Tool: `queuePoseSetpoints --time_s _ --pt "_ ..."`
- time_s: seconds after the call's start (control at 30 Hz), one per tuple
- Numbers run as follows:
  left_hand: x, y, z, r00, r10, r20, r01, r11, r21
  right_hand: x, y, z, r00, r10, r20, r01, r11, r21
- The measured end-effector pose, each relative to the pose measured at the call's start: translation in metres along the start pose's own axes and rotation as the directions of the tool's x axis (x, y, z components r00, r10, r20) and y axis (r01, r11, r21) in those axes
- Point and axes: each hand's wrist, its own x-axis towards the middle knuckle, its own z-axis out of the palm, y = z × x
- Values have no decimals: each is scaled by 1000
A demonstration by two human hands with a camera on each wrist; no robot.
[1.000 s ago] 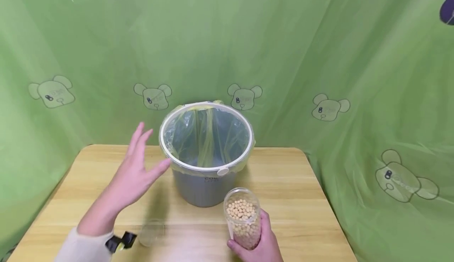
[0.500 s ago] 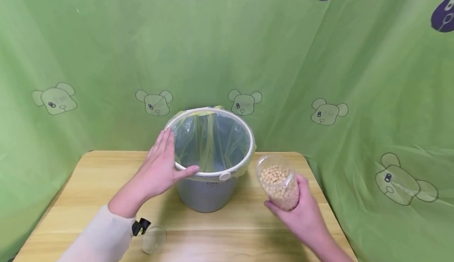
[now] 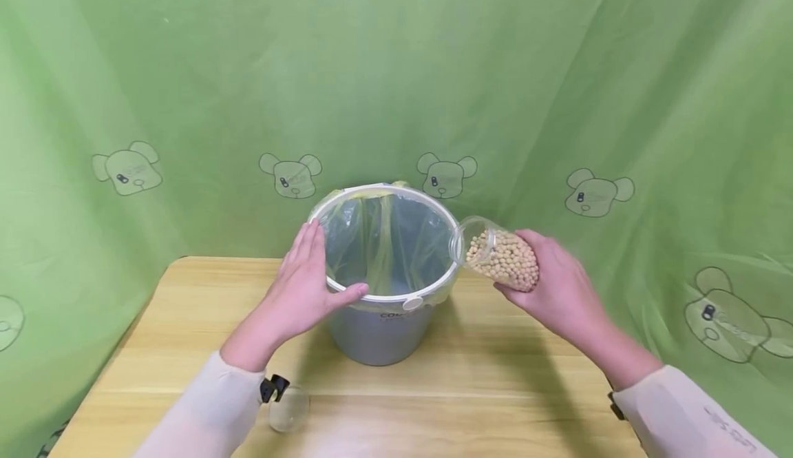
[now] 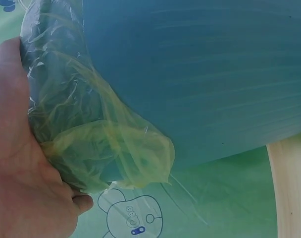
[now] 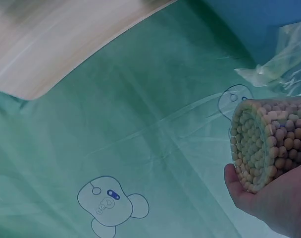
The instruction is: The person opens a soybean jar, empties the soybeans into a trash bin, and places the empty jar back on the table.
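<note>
A grey trash bin (image 3: 379,337) with a white rim stands on the table, a thin yellow bag (image 3: 385,244) lining it and folded over the rim. My left hand (image 3: 300,286) rests on its left side, fingers straight along the rim and thumb over the front edge. In the left wrist view the palm lies against the bag's overhang (image 4: 111,148). My right hand (image 3: 557,286) grips a clear plastic jar (image 3: 504,255) of round, pale soybeans near its base. The jar leans left, nearly on its side, its uncovered mouth at the bin's right rim. The beans are inside the jar.
A clear round lid (image 3: 289,408) lies on the wooden table (image 3: 396,417) close to my left wrist. Green cloth (image 3: 396,86) printed with bear heads hangs behind the table and along both sides.
My left hand has come right and down onto the bin's rim. My right hand has raised the jar, carried it right of the bin, and tipped it from upright toward the opening.
</note>
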Motion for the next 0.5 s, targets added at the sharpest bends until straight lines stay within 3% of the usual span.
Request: queuePoseSetpoints --time_s 0.3,0.5 --pt "0 2 2 1000 -5 0 5 1000 -6 16 8 1 997 -78 -8 76 982 -173" --pt "0 1 -1 1000 -19 2 19 1000 -2 27 5 2 992 -128 -9 122 965 -233"
